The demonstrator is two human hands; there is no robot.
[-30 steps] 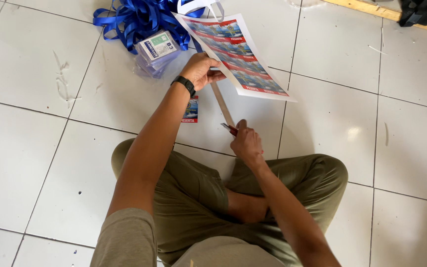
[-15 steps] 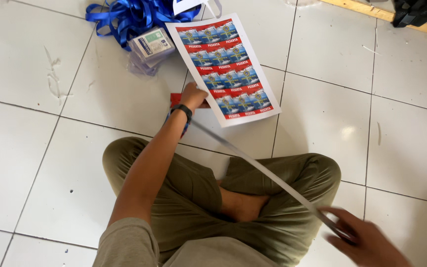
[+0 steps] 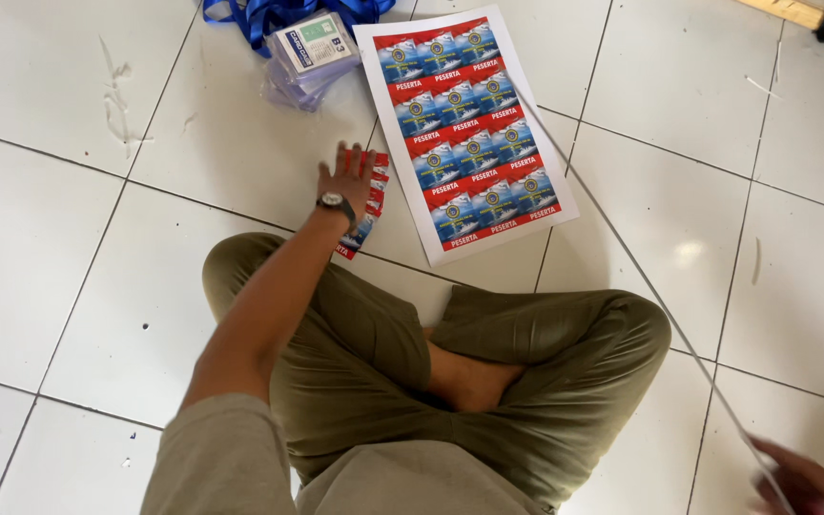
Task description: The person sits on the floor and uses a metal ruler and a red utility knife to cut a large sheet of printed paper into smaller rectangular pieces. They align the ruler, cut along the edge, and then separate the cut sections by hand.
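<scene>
The left hand (image 3: 347,179) lies flat, fingers spread, on cut cards (image 3: 366,205); the right hand (image 3: 798,482) pinches the trimmed strip (image 3: 622,257) away.

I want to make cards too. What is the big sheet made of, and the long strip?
The sheet looks like glossy printed paper: flat, thin, white-edged. The strip in the right hand seems to be thin paper trimmed off, though stiff plastic is possible. The left hand rests on cut cards.

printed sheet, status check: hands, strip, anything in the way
Left hand flat on cut cards. Right hand pinching thin trimmed strip, stretched off printed sheet. Badge holders and lanyards beside the sheet.
</scene>
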